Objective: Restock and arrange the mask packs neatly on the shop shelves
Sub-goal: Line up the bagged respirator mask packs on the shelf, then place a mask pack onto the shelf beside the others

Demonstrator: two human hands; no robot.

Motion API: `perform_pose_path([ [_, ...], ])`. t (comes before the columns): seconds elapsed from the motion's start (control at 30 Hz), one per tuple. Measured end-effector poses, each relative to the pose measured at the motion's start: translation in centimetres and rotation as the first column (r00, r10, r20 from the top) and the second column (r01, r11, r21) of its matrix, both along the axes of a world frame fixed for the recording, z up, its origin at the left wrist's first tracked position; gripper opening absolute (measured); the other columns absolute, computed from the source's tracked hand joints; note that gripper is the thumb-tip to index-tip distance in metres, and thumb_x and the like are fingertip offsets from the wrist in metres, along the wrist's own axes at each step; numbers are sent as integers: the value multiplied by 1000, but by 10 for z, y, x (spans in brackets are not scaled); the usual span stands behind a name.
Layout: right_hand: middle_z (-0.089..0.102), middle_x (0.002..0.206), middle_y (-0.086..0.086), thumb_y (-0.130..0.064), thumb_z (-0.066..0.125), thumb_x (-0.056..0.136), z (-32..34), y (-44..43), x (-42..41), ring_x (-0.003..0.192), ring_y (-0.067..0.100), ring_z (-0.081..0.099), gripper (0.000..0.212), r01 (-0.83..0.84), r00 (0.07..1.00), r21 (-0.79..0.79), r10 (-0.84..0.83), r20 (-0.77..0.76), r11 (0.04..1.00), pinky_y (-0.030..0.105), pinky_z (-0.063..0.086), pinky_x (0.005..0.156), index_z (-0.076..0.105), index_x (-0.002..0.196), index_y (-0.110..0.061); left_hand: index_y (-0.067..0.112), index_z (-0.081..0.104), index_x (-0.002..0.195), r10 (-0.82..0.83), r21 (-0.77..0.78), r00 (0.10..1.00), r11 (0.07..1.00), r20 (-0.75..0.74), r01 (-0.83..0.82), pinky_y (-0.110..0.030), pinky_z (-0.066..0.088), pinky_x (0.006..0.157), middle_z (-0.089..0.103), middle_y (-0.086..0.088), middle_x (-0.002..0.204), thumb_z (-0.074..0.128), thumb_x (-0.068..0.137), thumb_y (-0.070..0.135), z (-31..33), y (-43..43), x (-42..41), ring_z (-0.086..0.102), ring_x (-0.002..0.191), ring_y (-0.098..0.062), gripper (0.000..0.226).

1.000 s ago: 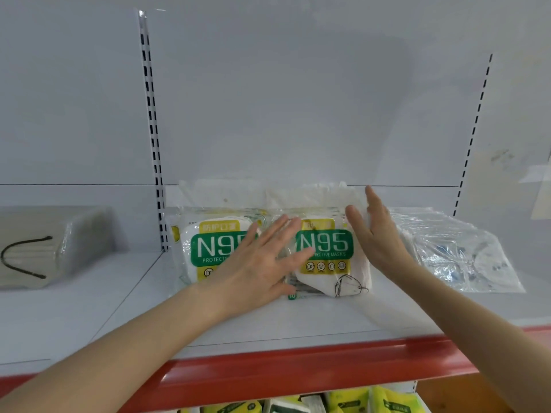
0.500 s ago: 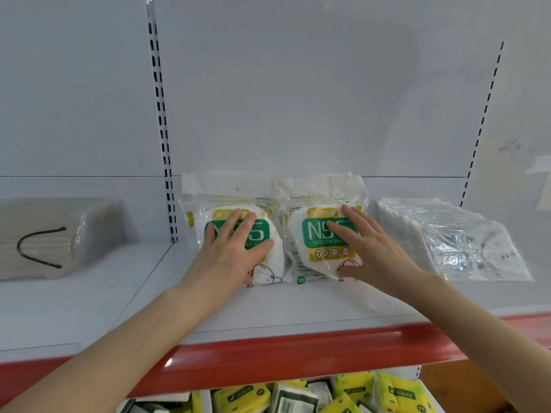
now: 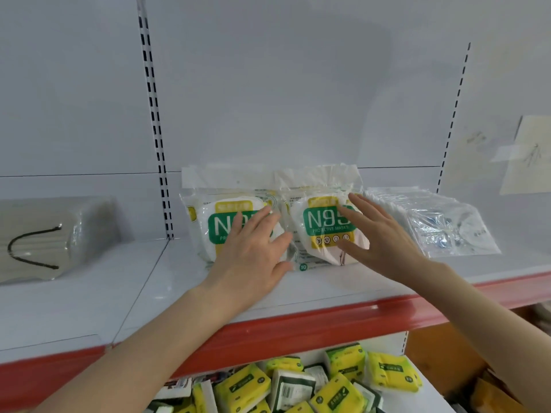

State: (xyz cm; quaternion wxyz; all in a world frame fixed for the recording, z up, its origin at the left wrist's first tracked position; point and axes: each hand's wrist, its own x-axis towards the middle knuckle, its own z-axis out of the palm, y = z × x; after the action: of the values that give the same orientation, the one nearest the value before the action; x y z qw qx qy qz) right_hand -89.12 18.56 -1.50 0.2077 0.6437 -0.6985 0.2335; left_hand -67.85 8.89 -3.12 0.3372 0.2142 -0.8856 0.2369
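2 N95 packs (image 3: pixel 322 219) under flat left hand (image 3: pixel 253 257), right hand (image 3: pixel 384 239)

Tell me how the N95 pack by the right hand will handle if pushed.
The N95 pack probably slides easily: glossy film on a smooth shelf. Its crinkled, puffy bag looks soft and light. Standing upright, it may tip.

The left white plastic mask pack (image 3: pixel 208 234) and right white plastic mask pack (image 3: pixel 320 222) bear green labels under yellow bands, while the white metal shelf (image 3: pixel 167 296) has a red front edge.
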Motion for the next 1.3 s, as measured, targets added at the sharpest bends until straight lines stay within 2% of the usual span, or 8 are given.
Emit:
perform_pose_path([
  [0.17, 45, 143, 8, -33, 63, 87, -10, 21, -9, 137, 23, 33, 55, 59, 996, -67, -54, 75, 996, 39, 28, 111, 47, 136, -13, 13, 72, 98, -216, 66, 976, 974, -6, 216, -51, 49, 84, 70, -11, 100, 42, 78, 45, -6, 32, -28, 67, 98, -29, 48],
  [0.43, 46, 142, 1, -34, 60, 89, -12, 70, -76, 138, 16, 30, 54, 164, 982, -51, -158, 106, 985, 27, 23, 109, 45, 137, -16, 16, 74, 91, -313, 101, 948, 946, 55, 307, -46, 52, 81, 71, -9, 92, 41, 78, 45, -4, 77, -104, 69, 90, -26, 46],
  [0.73, 45, 142, 1, -34, 60, 89, 2, 105, -212, 137, 17, 32, 56, 150, 987, 35, -152, 53, 988, 27, 25, 109, 43, 138, -15, 14, 74, 88, -228, 197, 974, 955, 6, 223, -34, 55, 68, 70, -6, 86, 42, 77, 45, 9, 104, -213, 69, 77, -23, 45],
  [0.8, 45, 143, 2, -35, 60, 89, 7, 102, -236, 137, 18, 32, 57, 121, 991, 58, -124, 55, 991, 28, 26, 109, 42, 139, -15, 12, 71, 98, -193, 273, 980, 941, -50, 199, -34, 52, 78, 67, -8, 98, 44, 81, 45, 11, 107, -230, 67, 89, -25, 46],
  [0.87, 43, 143, 2, -37, 61, 88, 10, 94, -255, 136, 19, 31, 61, 88, 993, 91, -95, 76, 992, 28, 25, 108, 39, 140, -16, 16, 56, 126, -112, 360, 991, 924, -71, 130, -30, 38, 99, 52, -5, 128, 46, 91, 44, 14, 108, -242, 51, 119, -23, 46],
  [0.97, 36, 148, 2, -39, 65, 83, 13, 80, -272, 137, 20, 30, 72, 34, 984, 167, -63, 168, 985, 28, 23, 109, 32, 144, -18, 22, 28, 144, 6, 536, 1000, 844, -19, 5, -22, 26, 103, 31, -1, 142, 50, 92, 41, 16, 100, -254, 33, 131, -17, 60],
  [1.17, 25, 153, 4, -36, 80, 68, 13, 48, -295, 138, 22, 29, 109, -109, 829, 272, -64, 556, 956, 36, 26, 112, 10, 150, -18, 16, 9, 146, 117, 798, 992, 602, -49, -31, -19, 28, 90, 30, -9, 145, 68, 80, 39, 21, 64, -277, 33, 132, -21, 92],
  [1.3, 47, 128, 0, -31, 85, 62, 13, 34, -305, 101, 17, 55, 120, -198, 719, 284, -58, 692, 938, 23, 47, 85, 4, 150, -16, 19, -2, 147, 112, 866, 994, 498, -21, -38, -25, 35, 100, 33, -6, 146, 77, 71, 40, 19, 44, -291, 37, 131, -23, 112],
])
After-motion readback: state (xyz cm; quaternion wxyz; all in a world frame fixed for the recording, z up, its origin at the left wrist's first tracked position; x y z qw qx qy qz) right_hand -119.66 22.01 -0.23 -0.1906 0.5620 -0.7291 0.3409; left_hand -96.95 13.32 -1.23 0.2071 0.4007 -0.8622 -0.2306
